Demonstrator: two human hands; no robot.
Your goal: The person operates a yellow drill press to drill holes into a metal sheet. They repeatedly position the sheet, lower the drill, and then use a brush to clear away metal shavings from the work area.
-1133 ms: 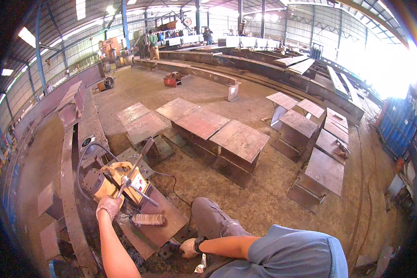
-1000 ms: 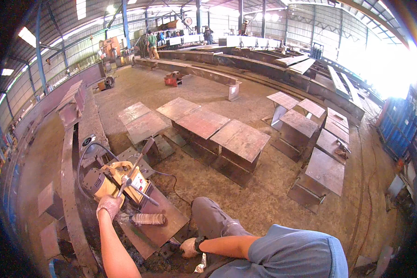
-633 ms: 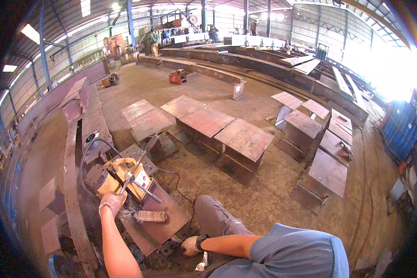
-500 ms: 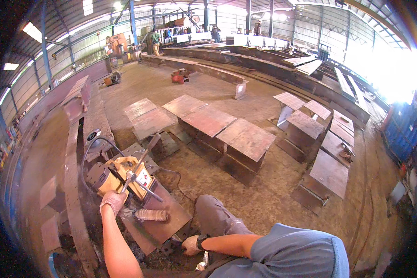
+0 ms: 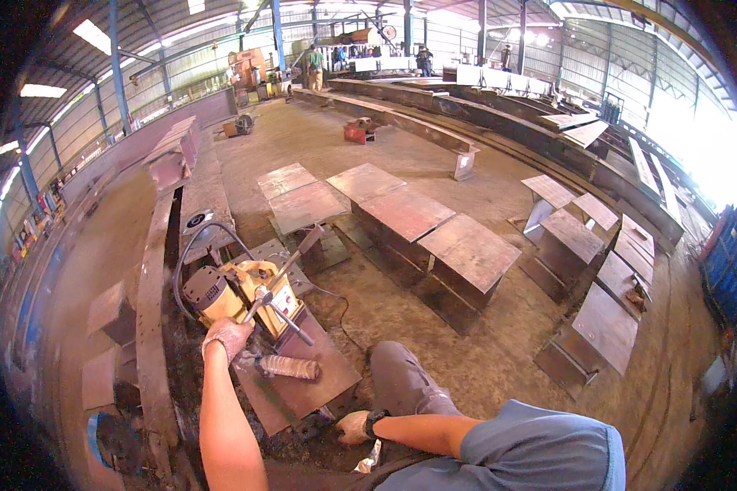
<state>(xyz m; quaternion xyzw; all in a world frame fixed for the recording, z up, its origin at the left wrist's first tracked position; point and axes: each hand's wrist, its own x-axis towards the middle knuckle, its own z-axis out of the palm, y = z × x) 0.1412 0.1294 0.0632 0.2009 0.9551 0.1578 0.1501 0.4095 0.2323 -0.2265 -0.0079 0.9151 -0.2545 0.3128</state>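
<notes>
At the lower left of the view, on a flat, reddish-brown steel plate (image 5: 333, 374), a yellow, box-bodied, drill-like machine (image 5: 254, 271) with a dark vented motor cap is set. By its bare-metal spoked lever (image 5: 264, 296) it is held: the near end is gripped in the left hand (image 5: 228, 337), pale-gloved, with the fingers curled around the rod. The right hand (image 5: 354, 427), dark-banded at the wrist, is placed low, just beyond the plate's near corner; its fingers are mostly hidden, so whether anything is pinched there cannot be told.

Compared with a second ago, the whole scene has been shifted rightward in the picture, as though the head had been turned to the left. The left hand's hold on the lever has been kept, and little change is seen in where the right hand is placed beside the plate. The handling of the machine is therefore judged to be unbroken.

The machine's motor is turned to the left and its pale panel to the right. The lever's long axis is slanted from the left hand up toward the upper right, while a second spoke is pointed to the lower right. Below it, a ribbed tan cylinder (image 5: 291, 367) is laid nearly crosswise.
</notes>
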